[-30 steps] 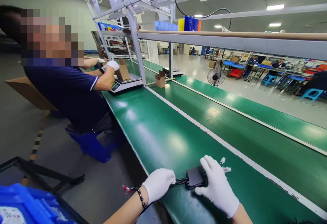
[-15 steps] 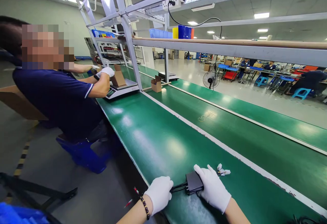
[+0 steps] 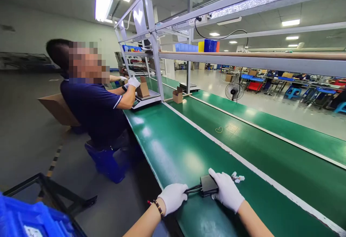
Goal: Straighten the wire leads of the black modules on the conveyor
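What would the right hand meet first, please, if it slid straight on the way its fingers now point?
The right hand points left over the black module; beyond it, probably the black wires, then the left hand.

You will find nothing here that can be read; the small green display on the white weighing scale [image 3: 146, 101] beside the seated co-worker is too far off to show its digits; the pale label on the blue plastic crate [image 3: 29, 222] at your lower left is cut off and blurred; the flat black plastic box [image 3: 208, 185] under your right hand [image 3: 226, 192] shows no marking on its top; the green conveyor belt [image 3: 173, 147] carries no print.
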Demonstrator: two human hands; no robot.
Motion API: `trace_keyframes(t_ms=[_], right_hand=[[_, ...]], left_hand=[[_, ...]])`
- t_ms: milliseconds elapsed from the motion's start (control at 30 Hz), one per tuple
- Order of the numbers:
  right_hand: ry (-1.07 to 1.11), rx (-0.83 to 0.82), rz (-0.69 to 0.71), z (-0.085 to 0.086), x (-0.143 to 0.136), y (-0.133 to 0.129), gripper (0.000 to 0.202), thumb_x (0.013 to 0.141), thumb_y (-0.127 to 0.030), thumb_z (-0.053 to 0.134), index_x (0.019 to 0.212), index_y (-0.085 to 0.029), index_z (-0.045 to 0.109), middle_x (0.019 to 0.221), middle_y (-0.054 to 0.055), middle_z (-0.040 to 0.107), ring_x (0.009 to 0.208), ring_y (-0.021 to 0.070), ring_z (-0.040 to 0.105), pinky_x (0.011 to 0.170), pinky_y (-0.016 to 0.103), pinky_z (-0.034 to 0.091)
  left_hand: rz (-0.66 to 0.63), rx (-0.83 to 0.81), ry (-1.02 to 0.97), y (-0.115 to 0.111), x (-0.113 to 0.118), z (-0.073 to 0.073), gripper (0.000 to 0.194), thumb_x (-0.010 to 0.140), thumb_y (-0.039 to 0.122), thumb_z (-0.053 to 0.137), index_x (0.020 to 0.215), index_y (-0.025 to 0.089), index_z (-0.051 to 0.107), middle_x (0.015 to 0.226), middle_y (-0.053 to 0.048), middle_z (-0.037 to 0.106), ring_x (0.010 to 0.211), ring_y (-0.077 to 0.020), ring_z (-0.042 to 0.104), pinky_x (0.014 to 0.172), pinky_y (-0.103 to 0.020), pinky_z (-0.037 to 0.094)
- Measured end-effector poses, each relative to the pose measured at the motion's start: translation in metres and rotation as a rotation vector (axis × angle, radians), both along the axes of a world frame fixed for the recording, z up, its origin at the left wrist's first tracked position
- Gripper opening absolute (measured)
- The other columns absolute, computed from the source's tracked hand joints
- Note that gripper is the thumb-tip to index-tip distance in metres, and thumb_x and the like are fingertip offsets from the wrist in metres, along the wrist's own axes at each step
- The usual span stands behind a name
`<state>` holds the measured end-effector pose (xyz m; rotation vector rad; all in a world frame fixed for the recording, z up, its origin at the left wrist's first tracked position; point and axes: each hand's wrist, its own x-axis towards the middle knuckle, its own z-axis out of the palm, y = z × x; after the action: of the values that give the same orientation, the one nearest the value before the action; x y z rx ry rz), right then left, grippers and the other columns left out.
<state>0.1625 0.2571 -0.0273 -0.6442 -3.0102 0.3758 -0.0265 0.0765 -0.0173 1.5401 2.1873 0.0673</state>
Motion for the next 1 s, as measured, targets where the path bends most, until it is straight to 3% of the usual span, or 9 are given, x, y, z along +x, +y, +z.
trace_keyframes(t_ms=[100, 400, 500, 600, 733, 833, 933, 1000], right_hand=[[-0.012, 0.028, 0.026, 0.002, -0.039, 0.015, 0.091, 0.061, -0.019, 0.077, 0.143, -0.021, 0.039, 0.111, 0.009, 0.066, 0.099, 0.0298, 0.058, 0.090, 0.038, 0.041], [-0.009, 0.132, 0.127, 0.005, -0.145, 0.076, 0.098, 0.059, -0.031, 0.083, 0.144, -0.025, 0.036, 0.118, 0.010, 0.064, 0.110, 0.0297, 0.057, 0.107, 0.049, 0.026], [0.051, 0.197, 0.084, 0.004, -0.158, 0.093, 0.099, 0.059, -0.033, 0.083, 0.145, -0.023, 0.034, 0.128, 0.013, 0.058, 0.121, 0.0331, 0.049, 0.110, 0.053, 0.020], [0.135, 0.268, 0.002, -0.004, -0.149, 0.094, 0.096, 0.064, -0.029, 0.079, 0.147, -0.017, 0.030, 0.142, 0.017, 0.045, 0.135, 0.0362, 0.032, 0.113, 0.054, 0.013], [0.229, 0.322, -0.118, -0.039, -0.104, 0.064, 0.071, 0.084, -0.027, 0.058, 0.147, -0.014, 0.027, 0.145, 0.020, 0.041, 0.137, 0.0372, 0.029, 0.113, 0.057, 0.016], [0.361, 0.342, -0.179, -0.073, -0.068, 0.039, 0.060, 0.092, -0.037, 0.042, 0.145, -0.011, 0.030, 0.140, 0.021, 0.046, 0.132, 0.0370, 0.039, 0.110, 0.056, 0.027], [0.462, 0.332, -0.184, -0.091, -0.045, 0.025, 0.063, 0.092, -0.049, 0.036, 0.139, -0.006, 0.040, 0.134, 0.021, 0.053, 0.125, 0.0356, 0.047, 0.107, 0.051, 0.037], [0.454, 0.308, -0.167, -0.091, -0.036, 0.024, 0.066, 0.092, -0.051, 0.033, 0.134, -0.002, 0.047, 0.129, 0.022, 0.057, 0.120, 0.0352, 0.053, 0.104, 0.048, 0.042]], left_hand=[[0.049, 0.022, 0.013, 0.007, -0.029, 0.003, 0.028, 0.085, 0.028, 0.047, 0.102, 0.021, 0.068, 0.102, -0.009, 0.072, 0.099, -0.0274, 0.066, 0.083, -0.036, 0.049], [0.174, 0.070, 0.009, 0.046, -0.104, -0.002, 0.030, 0.094, 0.041, 0.054, 0.105, 0.015, 0.064, 0.104, -0.007, 0.068, 0.097, -0.0211, 0.064, 0.089, -0.044, 0.050], [0.211, 0.095, 0.002, 0.055, -0.117, -0.003, 0.031, 0.094, 0.042, 0.054, 0.104, 0.015, 0.064, 0.103, -0.007, 0.068, 0.095, -0.0207, 0.064, 0.087, -0.043, 0.051], [0.256, 0.170, 0.021, 0.051, -0.121, 0.001, 0.037, 0.088, 0.046, 0.060, 0.111, 0.016, 0.064, 0.108, -0.009, 0.068, 0.100, -0.0236, 0.064, 0.089, -0.042, 0.050], [0.360, 0.333, 0.130, 0.020, -0.097, 0.013, 0.064, 0.083, 0.050, 0.062, 0.135, 0.015, 0.051, 0.141, -0.016, 0.051, 0.132, -0.0329, 0.043, 0.112, -0.046, 0.033], [0.379, 0.404, 0.177, -0.020, -0.052, 0.021, 0.058, 0.088, 0.046, 0.056, 0.136, 0.015, 0.050, 0.146, -0.016, 0.046, 0.138, -0.0345, 0.035, 0.116, -0.051, 0.024], [0.195, 0.438, 0.146, -0.076, -0.001, 0.030, 0.053, 0.083, 0.044, 0.065, 0.130, 0.020, 0.056, 0.137, -0.013, 0.056, 0.131, -0.0356, 0.045, 0.110, -0.056, 0.034], [0.034, 0.363, 0.056, -0.120, 0.028, 0.043, 0.048, 0.081, 0.045, 0.067, 0.123, 0.024, 0.060, 0.122, -0.010, 0.066, 0.115, -0.0314, 0.058, 0.101, -0.048, 0.046]])
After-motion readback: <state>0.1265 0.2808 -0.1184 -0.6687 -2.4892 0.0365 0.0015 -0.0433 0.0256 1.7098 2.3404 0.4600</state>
